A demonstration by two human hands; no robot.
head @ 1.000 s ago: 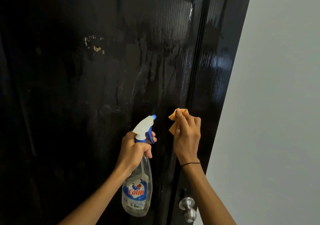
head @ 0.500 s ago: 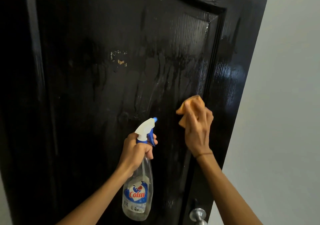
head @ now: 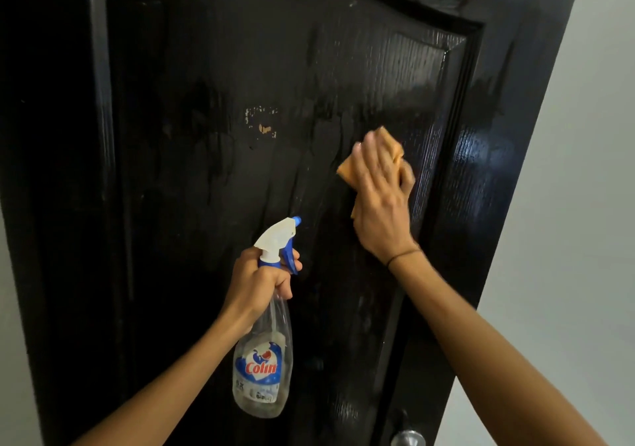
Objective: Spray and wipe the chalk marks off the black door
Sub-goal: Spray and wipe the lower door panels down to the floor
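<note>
The black door [head: 343, 50] fills most of the view, a glossy painted surface with a fine vertical wood-grain texture and a raised panel whose top edge curves in an arch. Its sheen is broken by dull, streaky wet runs trailing downward across the middle of the panel. A small patch of pale chalk marks [head: 261, 121] sits near the panel's centre, flecked white with one tan spot, left of the wiping hand and well apart from it.

The right hand [head: 379, 188] presses a crumpled orange cloth [head: 347, 169] flat against the panel's right part, just beside the moulded edge; the fingers lie spread over the soft fabric, which bunches out above and to the left of them. A thin dark band circles the right wrist.

The left hand [head: 256, 286] grips the neck of a spray bottle [head: 263, 359], fingers curled round it just under the trigger. The bottle is clear plastic, teardrop-shaped and widening toward its rounded base, with a blue and red "Colin" label. Its long axis runs nearly upright, base down, and the white head with a blue nozzle tip points up and right toward the door.

A round silvery metal knob [head: 409, 438] shows at the door's lower right edge. A plain pale wall [head: 577, 205] lies to the right.
</note>
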